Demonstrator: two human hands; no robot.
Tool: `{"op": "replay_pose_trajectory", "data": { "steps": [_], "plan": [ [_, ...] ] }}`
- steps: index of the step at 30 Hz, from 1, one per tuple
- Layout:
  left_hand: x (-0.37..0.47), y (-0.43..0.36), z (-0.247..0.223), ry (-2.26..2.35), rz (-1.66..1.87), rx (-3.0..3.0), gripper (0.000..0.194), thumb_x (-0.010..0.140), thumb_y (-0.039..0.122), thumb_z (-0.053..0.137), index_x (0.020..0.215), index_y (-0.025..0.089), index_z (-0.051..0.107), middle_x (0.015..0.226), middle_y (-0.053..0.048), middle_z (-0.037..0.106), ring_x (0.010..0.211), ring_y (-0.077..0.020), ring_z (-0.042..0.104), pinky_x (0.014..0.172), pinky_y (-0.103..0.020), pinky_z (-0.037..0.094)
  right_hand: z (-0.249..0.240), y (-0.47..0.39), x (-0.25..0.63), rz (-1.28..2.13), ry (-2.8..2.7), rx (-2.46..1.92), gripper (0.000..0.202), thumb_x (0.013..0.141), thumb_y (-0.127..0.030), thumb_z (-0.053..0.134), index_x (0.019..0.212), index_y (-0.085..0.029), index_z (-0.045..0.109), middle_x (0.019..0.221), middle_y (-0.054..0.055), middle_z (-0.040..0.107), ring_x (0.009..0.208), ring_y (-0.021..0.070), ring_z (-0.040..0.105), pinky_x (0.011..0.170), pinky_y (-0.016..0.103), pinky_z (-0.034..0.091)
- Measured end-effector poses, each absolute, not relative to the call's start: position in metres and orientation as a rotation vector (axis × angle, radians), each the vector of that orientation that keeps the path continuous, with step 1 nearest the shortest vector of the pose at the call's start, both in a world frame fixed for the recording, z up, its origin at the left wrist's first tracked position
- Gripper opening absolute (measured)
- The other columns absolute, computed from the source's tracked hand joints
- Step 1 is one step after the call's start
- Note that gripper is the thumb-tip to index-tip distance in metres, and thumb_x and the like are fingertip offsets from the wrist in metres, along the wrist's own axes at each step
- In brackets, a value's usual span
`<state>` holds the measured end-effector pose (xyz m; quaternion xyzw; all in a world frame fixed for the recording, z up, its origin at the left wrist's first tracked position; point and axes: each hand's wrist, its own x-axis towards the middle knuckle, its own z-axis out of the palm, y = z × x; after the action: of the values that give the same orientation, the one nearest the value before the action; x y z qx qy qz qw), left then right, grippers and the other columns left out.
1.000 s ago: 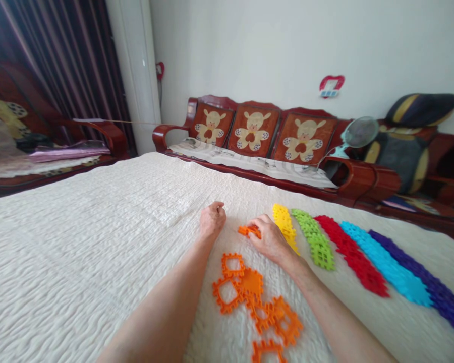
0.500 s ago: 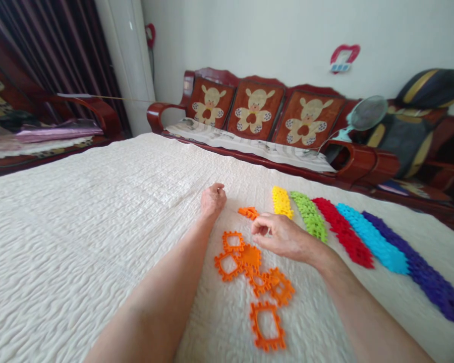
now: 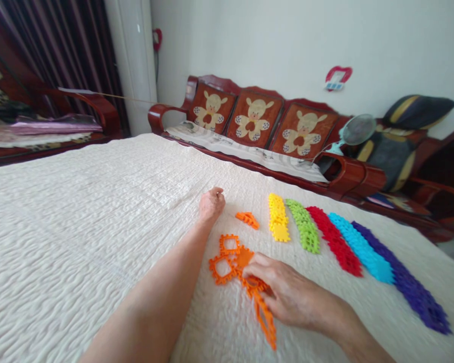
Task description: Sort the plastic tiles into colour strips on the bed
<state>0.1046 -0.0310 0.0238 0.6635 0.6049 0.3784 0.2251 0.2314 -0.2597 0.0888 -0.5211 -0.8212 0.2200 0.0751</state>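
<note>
My right hand (image 3: 293, 292) is closed over the orange toothed pieces, fingers pinching down; a square orange frame (image 3: 265, 322) stands tilted on edge against it, and another piece beneath the palm is mostly hidden. Close by its fingertips lie a solid orange square (image 3: 243, 256) and two open orange frames, one upper (image 3: 229, 237) and one lower (image 3: 212, 266), touching one another. My left hand (image 3: 212, 203) rests on the quilt with its fingers curled; what they hold, if anything, is hidden. A small orange stack (image 3: 247, 220) lies between the hands, farther off.
Rows of similar pieces lie to the right: yellow (image 3: 278, 217), green (image 3: 303, 226), red (image 3: 335, 241), blue (image 3: 363, 247) and purple (image 3: 404, 277). All are on the white quilted cover (image 3: 98, 217). Beyond its edge stands a wooden sofa (image 3: 168, 112) with bear cushions (image 3: 255, 118).
My right hand has come down and nearer onto the orange pieces. The nearest frame, flat before, is now tipped on edge. My left hand has barely moved; the view has shifted slightly.
</note>
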Motion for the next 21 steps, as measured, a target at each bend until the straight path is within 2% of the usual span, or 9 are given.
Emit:
{"op": "replay_pose_trajectory", "data": {
  "steps": [5,7,10,13,17,21],
  "plan": [
    [0.105,-0.030,0.022,1.656,1.049,1.841,0.034,0.081,0.020,0.042,0.102,0.024,0.068,0.092,-0.005,0.070,0.091,-0.0177,0.063,0.083,-0.026,0.045,0.104,-0.247,0.235,0.693,-2.355,-1.578,0.016,0.081,-0.014,0.047,0.081,-0.022,0.061,0.079,-0.001,0.058,0.071,0.0117,0.054,0.067,0.024,0.041],
    [0.105,-0.030,0.021,1.653,1.054,1.847,0.034,0.081,0.021,0.042,0.102,0.024,0.068,0.091,-0.005,0.070,0.089,-0.0176,0.063,0.082,-0.026,0.045,0.102,-0.236,0.240,0.689,-2.200,-1.598,0.017,0.084,-0.019,0.045,0.082,-0.021,0.062,0.078,-0.001,0.061,0.071,0.0122,0.056,0.065,0.024,0.042],
    [0.105,-0.029,0.020,1.650,1.063,1.850,0.034,0.081,0.021,0.042,0.102,0.024,0.068,0.092,-0.005,0.070,0.089,-0.0178,0.063,0.082,-0.026,0.045,0.083,-0.218,0.249,0.595,-1.841,-1.638,0.020,0.085,-0.027,0.046,0.094,-0.020,0.062,0.086,0.001,0.066,0.078,0.0150,0.061,0.071,0.026,0.047],
    [0.105,-0.029,0.020,1.655,1.054,1.853,0.034,0.081,0.020,0.043,0.102,0.024,0.068,0.093,-0.006,0.070,0.090,-0.0182,0.063,0.081,-0.026,0.046,0.056,-0.202,0.256,0.454,-1.557,-1.710,0.024,0.082,-0.031,0.047,0.097,-0.017,0.060,0.086,0.005,0.067,0.076,0.0169,0.064,0.070,0.028,0.050],
    [0.105,-0.029,0.021,1.668,1.047,1.857,0.034,0.081,0.021,0.042,0.103,0.024,0.068,0.094,-0.006,0.070,0.091,-0.0185,0.063,0.082,-0.027,0.046,0.034,-0.196,0.260,0.294,-1.652,-1.841,0.026,0.080,-0.031,0.050,0.101,-0.017,0.059,0.087,0.007,0.067,0.079,0.0190,0.064,0.075,0.032,0.050],
    [0.105,-0.030,0.022,1.669,1.026,1.872,0.034,0.082,0.021,0.042,0.104,0.024,0.068,0.097,-0.005,0.070,0.092,-0.0181,0.063,0.084,-0.027,0.045,0.034,-0.199,0.260,0.116,-1.819,-1.860,0.034,0.076,-0.025,0.054,0.109,-0.016,0.055,0.105,0.010,0.061,0.094,0.0206,0.060,0.084,0.034,0.047]
  ]
}}
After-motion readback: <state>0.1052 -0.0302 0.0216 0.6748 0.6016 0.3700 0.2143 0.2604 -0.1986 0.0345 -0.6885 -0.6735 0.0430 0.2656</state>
